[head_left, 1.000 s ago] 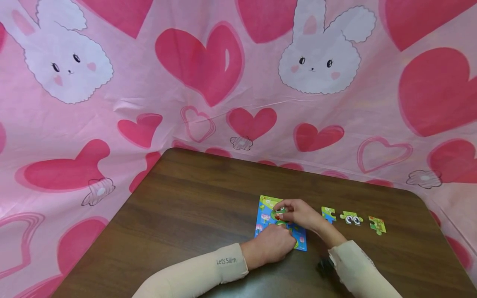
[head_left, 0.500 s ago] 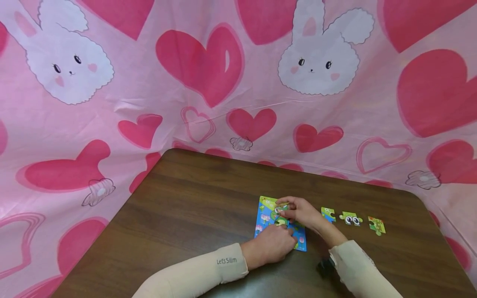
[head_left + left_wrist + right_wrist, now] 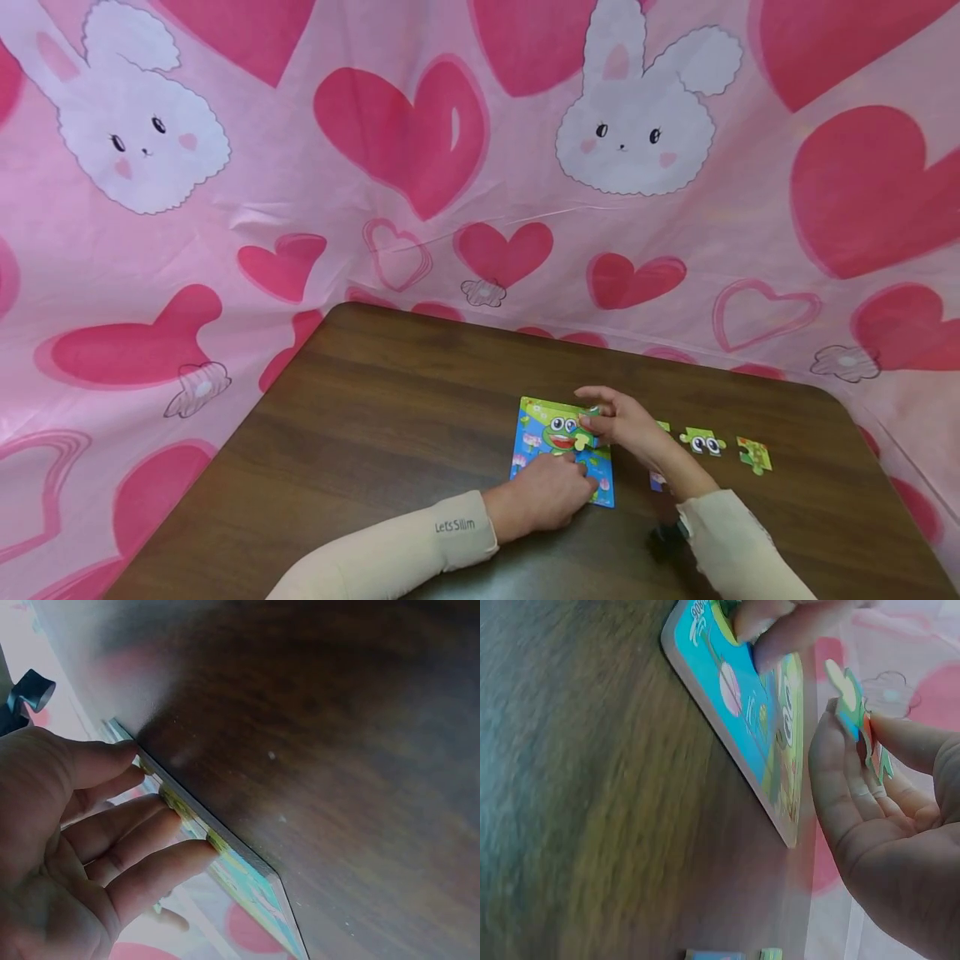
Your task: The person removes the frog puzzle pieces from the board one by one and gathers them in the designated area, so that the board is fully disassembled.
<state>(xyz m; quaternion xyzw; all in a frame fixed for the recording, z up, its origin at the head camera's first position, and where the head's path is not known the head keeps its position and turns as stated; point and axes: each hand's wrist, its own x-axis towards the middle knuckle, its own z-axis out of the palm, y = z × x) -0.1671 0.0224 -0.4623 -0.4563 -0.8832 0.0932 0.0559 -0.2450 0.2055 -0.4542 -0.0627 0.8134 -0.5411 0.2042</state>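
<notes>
A frog picture puzzle board (image 3: 528,433) with a blue and green scene lies flat on the table, its big-eyed, red-mouthed frog face visible. My left hand (image 3: 542,492) rests over its near edge; in the left wrist view the fingertips (image 3: 202,853) touch the board's face and the thumb tip meets its edge. Above the board's right side, my right hand (image 3: 626,427) pinches a jigsaw piece (image 3: 847,709) between thumb and fingers. That piece is tilted and lifted clear of the board. The left hand hides the board's lower middle.
To the right lie loose jigsaw pieces: one with cartoon eyes (image 3: 703,442), a green and orange one (image 3: 754,455), and others partly hidden by the right forearm. A brown wooden table (image 3: 390,400) meets a pink heart-patterned cloth (image 3: 525,183) behind.
My right hand has moved slightly right and up off the board with the jigsaw piece, uncovering the frog's face. My left hand stays in place.
</notes>
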